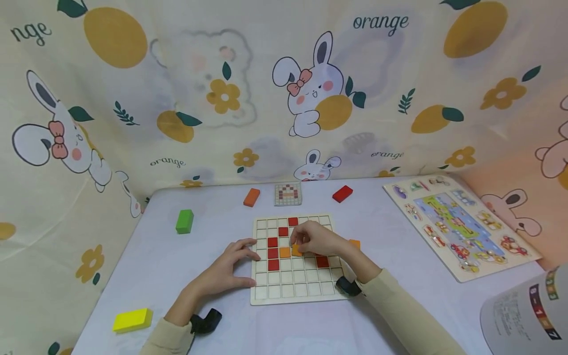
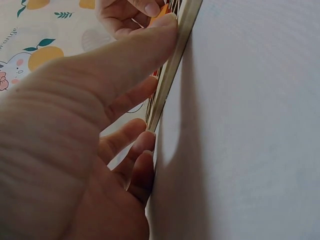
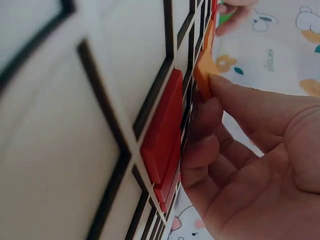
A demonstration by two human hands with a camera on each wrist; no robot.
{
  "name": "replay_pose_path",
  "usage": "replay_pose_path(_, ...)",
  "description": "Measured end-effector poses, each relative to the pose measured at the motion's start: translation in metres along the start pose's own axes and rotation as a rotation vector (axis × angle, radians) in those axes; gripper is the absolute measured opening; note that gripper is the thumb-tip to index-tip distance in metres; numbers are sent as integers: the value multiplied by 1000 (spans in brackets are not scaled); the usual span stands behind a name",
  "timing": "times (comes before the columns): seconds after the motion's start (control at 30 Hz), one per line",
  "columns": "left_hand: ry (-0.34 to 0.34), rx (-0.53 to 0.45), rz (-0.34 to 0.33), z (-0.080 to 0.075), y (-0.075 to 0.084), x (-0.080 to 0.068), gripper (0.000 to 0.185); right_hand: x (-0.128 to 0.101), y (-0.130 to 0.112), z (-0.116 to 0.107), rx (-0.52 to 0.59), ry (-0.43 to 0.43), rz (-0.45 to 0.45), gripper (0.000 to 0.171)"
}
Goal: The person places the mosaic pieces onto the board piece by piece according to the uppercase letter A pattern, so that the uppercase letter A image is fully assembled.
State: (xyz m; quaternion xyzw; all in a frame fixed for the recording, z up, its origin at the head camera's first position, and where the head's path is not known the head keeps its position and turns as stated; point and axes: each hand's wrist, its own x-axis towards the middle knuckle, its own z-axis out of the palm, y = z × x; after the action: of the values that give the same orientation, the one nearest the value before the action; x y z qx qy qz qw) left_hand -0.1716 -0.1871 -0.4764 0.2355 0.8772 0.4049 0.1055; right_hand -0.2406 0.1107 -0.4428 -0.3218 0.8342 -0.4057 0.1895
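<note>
A pale wooden grid board [image 1: 306,278] lies flat on the table in the head view. Red square tiles [image 1: 272,253] fill several of its cells in slanting and upright rows. My right hand [image 1: 317,238] pinches an orange tile [image 3: 204,72] between thumb and fingers, tilted against the board, as the right wrist view shows. Just left of it, another orange tile [image 1: 284,252] sits flat in a cell. My left hand [image 1: 228,266] touches the board's left edge, thumb and fingers spread along it. The right hand partly covers the middle-right cells.
Behind the board lie a small pattern card [image 1: 287,194], an orange block [image 1: 251,197] and a red block [image 1: 342,194]. Green [image 1: 184,222] and yellow [image 1: 132,320] blocks are on the left. A picture puzzle board [image 1: 437,244] and a white canister [image 1: 510,315] stand right.
</note>
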Motion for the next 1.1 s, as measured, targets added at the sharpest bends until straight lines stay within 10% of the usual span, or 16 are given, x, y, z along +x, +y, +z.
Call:
replay_pose_path(0.47,-4,19,12,0,-1,0,45,-10,-7,-3,-123,123,90,17)
replay_pose_path(0.83,-1,25,15,3,-3,2,46,-78,43,-69,-50,236,185,25)
replay_pose_path(1.1,-3,15,1,1,-1,1,46,-100,59,-74,6,249,202,33)
